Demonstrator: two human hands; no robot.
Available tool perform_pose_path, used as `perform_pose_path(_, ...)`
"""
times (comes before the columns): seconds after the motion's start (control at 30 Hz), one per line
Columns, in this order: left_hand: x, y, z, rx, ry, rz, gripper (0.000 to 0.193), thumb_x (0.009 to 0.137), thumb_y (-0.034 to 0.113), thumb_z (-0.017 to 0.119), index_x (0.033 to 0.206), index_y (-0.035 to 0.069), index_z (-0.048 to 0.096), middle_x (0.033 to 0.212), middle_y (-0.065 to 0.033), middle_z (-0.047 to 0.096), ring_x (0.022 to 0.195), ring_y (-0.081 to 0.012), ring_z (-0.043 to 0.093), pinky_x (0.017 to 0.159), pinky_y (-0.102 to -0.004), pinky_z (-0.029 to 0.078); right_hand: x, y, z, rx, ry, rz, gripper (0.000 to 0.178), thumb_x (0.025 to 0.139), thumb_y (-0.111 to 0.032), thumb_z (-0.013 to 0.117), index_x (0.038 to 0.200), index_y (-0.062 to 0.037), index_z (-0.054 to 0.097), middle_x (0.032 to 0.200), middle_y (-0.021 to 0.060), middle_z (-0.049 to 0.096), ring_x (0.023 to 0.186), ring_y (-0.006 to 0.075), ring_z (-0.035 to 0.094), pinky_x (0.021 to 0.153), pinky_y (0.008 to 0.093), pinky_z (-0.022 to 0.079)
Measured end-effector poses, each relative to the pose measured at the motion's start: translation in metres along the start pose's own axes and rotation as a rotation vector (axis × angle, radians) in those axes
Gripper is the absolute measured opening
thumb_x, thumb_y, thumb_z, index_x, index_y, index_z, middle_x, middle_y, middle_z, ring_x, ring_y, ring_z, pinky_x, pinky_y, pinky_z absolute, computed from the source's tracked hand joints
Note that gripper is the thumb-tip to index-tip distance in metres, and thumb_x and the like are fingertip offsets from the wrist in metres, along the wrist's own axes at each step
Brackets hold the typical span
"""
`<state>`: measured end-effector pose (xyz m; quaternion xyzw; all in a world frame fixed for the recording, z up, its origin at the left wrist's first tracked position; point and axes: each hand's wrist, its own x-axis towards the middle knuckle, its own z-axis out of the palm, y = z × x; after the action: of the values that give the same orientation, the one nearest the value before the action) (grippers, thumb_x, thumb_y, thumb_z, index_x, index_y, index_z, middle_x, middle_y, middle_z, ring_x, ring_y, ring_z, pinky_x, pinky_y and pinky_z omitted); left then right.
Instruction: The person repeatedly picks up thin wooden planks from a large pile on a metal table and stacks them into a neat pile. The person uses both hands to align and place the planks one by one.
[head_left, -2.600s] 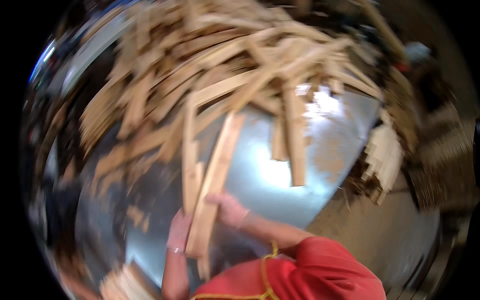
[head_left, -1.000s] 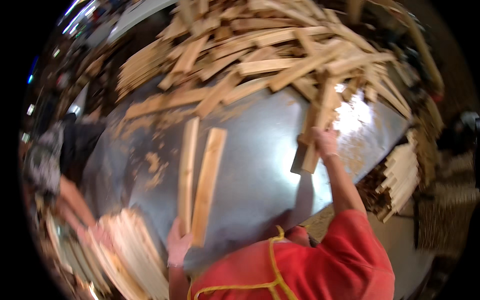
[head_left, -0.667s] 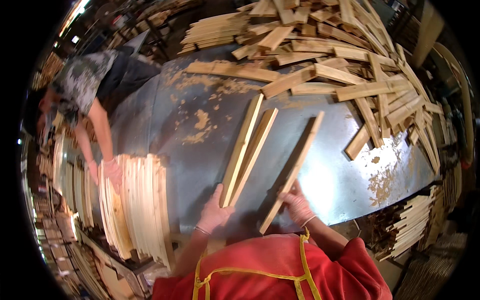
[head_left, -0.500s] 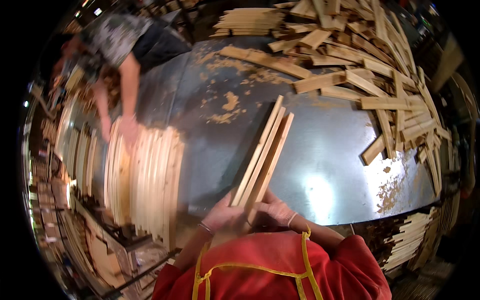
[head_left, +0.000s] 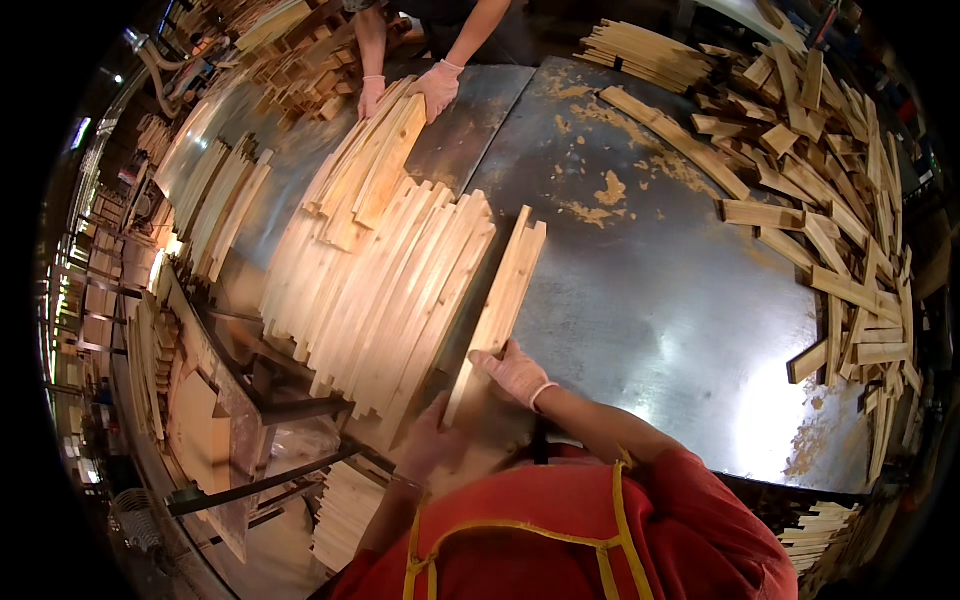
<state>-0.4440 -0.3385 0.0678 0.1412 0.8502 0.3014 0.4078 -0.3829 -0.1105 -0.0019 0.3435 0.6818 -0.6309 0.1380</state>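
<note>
Both my hands hold a small bundle of pale wooden slats (head_left: pixel 503 300) on edge against a long row of stacked slats (head_left: pixel 385 285) on a metal table (head_left: pixel 660 290). My left hand (head_left: pixel 430 440) grips the near end of the bundle from below. My right hand (head_left: pixel 515 372), in a light glove, presses on the bundle's right side. The bundle reaches away from me and leans on the row's right end.
A co-worker's two gloved hands (head_left: pixel 435 85) rest on slats at the far end of the row. A loose heap of wooden pieces (head_left: pixel 840 230) covers the table's right side. More slat stacks (head_left: pixel 215 210) lie to the left, above a metal frame (head_left: pixel 260 470).
I have swung left with the slats gathered into one bundle, from the middle of the table over to the stacked row. The co-worker's hands now sit at the row's far end.
</note>
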Motion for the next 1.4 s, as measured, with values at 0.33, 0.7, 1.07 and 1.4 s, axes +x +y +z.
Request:
perform_pose_path(0.33,-0.007,-0.056,-0.075,-0.326,0.177,0.355,0.046,0.097,0.016,0.070,0.141,0.001,0.064,0.086,0.0005,0.065,0.075,-0.0076,0.058,0.065,-0.0266,0.048,0.040,-0.035,0.021,-0.360,-0.185,-0.131,0.088,0.094,-0.049,0.073,0.156,0.0041,0.039,0.135,0.0348,0.062,0.127,0.0388,0.066,0.103,0.0441,0.052)
perform_pose_path(0.7,0.083,-0.072,-0.122,0.727,0.652,0.330,0.045,0.095,0.024,0.071,0.137,0.011,0.066,0.128,-0.0127,0.067,0.098,-0.0303,0.066,0.082,-0.0434,0.054,-0.020,0.086,-0.101,0.253,0.107,-0.082,0.080,0.098,-0.042,0.072,0.159,0.0006,0.044,0.136,0.0159,0.069,0.120,0.0248,0.066,0.099,0.0367,0.055)
perform_pose_path(1.07,0.161,0.166,0.122,0.847,0.246,0.781,0.075,0.085,0.033,0.080,0.152,0.010,0.056,0.157,-0.0134,0.052,0.145,-0.0348,0.046,0.123,-0.0470,0.036,-0.244,0.285,-0.386,0.760,1.051,-0.020,0.065,0.093,-0.035,0.077,0.145,-0.0017,0.057,0.104,0.0073,0.069,0.085,0.0165,0.065,0.071,0.0321,0.054)
perform_pose_path(1.4,0.160,0.483,0.458,0.897,-0.125,1.380,0.086,0.079,0.043,0.086,0.150,0.007,0.055,0.150,-0.0160,0.055,0.143,-0.0377,0.046,0.118,-0.0521,0.039,-0.413,0.533,-0.696,0.521,1.839,0.290,0.061,0.092,-0.050,0.076,0.129,-0.0021,0.065,0.109,0.0177,0.073,0.101,0.0310,0.069,0.095,0.0417,0.053)
